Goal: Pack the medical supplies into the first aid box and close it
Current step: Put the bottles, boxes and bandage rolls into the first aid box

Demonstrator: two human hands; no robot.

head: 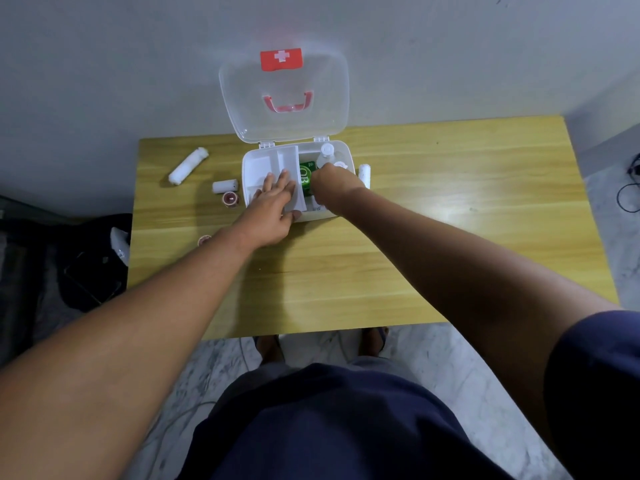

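The white first aid box (pixel 252 161) stands open at the table's far middle, its clear lid (pixel 284 95) upright against the wall. My left hand (pixel 273 206) lies flat, fingers spread, on the box's white inner tray (pixel 270 161). Inside the right compartment, my right hand (pixel 329 183) is closed around a green box (pixel 304 176). A clear bottle with a white cap (pixel 327 152) stands behind it. Outside the box lie a long gauze roll (pixel 188 166), a short white roll (pixel 225 186), a small red-capped jar (pixel 231 199), another red item (pixel 204 240) and a white roll (pixel 364 173) at the right.
The wooden table (pixel 450 202) stands against a grey wall. A dark bag (pixel 90 265) sits on the floor at the left, cables (pixel 628 192) at the far right. My feet (pixel 270 348) show under the table's near edge.
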